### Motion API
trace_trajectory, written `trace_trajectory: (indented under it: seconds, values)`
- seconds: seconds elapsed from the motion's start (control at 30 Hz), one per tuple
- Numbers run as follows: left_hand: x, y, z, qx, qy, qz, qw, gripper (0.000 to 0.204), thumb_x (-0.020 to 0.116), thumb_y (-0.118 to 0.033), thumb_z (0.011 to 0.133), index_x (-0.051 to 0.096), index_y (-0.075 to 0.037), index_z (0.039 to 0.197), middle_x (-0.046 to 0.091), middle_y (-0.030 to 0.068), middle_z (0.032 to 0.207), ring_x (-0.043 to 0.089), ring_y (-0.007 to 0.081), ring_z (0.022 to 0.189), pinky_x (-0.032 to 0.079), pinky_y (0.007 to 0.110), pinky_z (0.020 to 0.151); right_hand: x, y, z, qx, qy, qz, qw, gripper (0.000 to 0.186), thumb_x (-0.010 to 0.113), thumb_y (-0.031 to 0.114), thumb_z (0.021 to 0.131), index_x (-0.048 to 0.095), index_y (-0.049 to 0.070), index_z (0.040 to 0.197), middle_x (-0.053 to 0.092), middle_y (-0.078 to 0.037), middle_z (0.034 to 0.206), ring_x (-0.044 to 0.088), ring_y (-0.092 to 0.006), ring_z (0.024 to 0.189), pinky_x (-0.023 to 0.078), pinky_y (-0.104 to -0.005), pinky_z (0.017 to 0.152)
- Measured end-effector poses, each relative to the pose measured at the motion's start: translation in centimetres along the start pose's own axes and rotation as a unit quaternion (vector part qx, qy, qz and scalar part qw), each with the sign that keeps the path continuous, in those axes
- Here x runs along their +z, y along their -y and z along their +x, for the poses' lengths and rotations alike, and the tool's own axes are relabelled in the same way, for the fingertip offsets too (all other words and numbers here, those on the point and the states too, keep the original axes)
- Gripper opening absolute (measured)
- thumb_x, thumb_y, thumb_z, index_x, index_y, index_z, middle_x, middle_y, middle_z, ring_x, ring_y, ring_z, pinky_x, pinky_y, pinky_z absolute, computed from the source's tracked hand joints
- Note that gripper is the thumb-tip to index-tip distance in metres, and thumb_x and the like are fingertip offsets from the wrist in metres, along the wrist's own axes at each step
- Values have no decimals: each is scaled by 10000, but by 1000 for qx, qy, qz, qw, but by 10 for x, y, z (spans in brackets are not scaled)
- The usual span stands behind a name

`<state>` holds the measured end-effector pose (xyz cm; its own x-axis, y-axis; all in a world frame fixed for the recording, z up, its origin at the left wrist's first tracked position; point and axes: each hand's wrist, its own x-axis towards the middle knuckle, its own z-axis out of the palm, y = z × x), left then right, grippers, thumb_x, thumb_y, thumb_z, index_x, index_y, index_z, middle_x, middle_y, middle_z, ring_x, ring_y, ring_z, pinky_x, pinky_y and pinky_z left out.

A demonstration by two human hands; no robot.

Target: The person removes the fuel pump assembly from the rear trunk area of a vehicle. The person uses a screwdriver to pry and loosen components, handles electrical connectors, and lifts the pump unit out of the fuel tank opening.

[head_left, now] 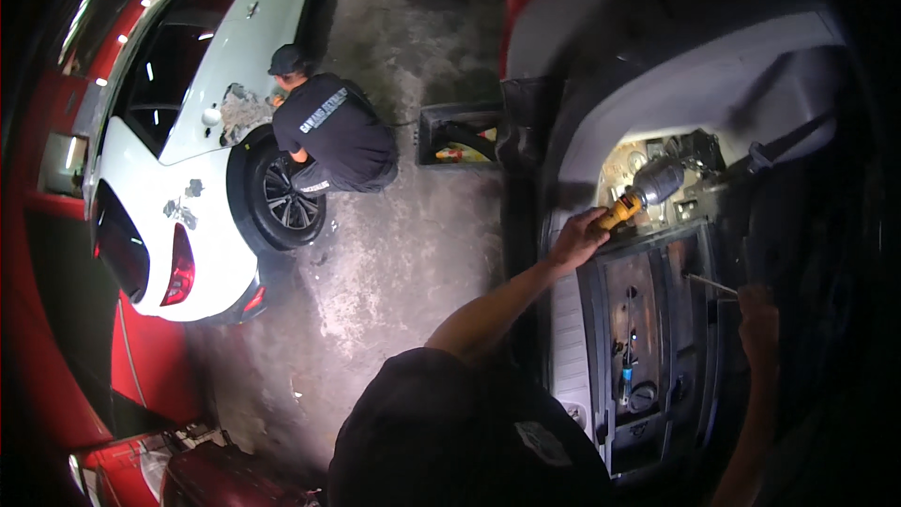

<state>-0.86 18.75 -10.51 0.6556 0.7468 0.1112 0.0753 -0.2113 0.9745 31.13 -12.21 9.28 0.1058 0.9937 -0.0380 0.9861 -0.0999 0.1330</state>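
My left hand point(580, 240) is closed around the handle of a yellow-and-grey power tool point(652, 186), held over the lit metal recess point(615, 155) inside an open car boot. Lower right, my right hand point(756, 314) grips a thin metal rod point(713, 285) that reaches into a dark trough of the boot floor point(687, 338). In the middle trough lie a long tool with a blue end point(627, 380) and a round dark piece point(643, 397). The right hand is dim, and the rod's handle is hidden in it.
At left a co-worker point(333, 131) in dark clothes squats beside a white car point(211, 235) with patched bodywork. A dark tray point(427, 131) with items sits on the concrete floor point(385, 272) between the cars. Red panels point(141, 366) stand at lower left.
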Motion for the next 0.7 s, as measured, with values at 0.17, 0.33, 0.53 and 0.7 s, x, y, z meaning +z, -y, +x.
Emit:
trace_trajectory:
  seconds: [0.17,0.33,0.53,0.7]
  values:
    - [-11,-4,6,-125,67,-59,988,485,747,-296,933,603,-70,1337,693,154,1174,672,281,1104,525,399,957,-57,30,39,150,130,-155,968,382,668,217,932,629,173,1309,556,-117,1379,510,-317,1313,436,-486,1086]
    - [-20,8,18,-51,35,-44,997,539,753,-288,931,603,-14,1370,698,134,1213,647,218,1109,499,362,978,-17,26,7,139,-157,110,971,413,664,338,975,642,111,1319,719,-152,1155,725,-328,932,571,-445,796]
    - [-30,43,15,-95,47,4,994,478,725,-125,942,597,-48,1396,660,115,1235,659,195,1000,585,304,737,-43,58,43,345,-53,262,900,361,599,257,1020,666,62,1317,734,-228,892,729,-360,761,589,-406,740]
    - [-28,37,11,-105,83,112,985,539,746,-198,931,567,-27,1410,656,212,1276,637,362,1155,504,441,1007,-43,47,46,325,-35,199,924,413,636,102,978,578,-53,1356,724,-222,897,733,-291,687,601,-391,639]
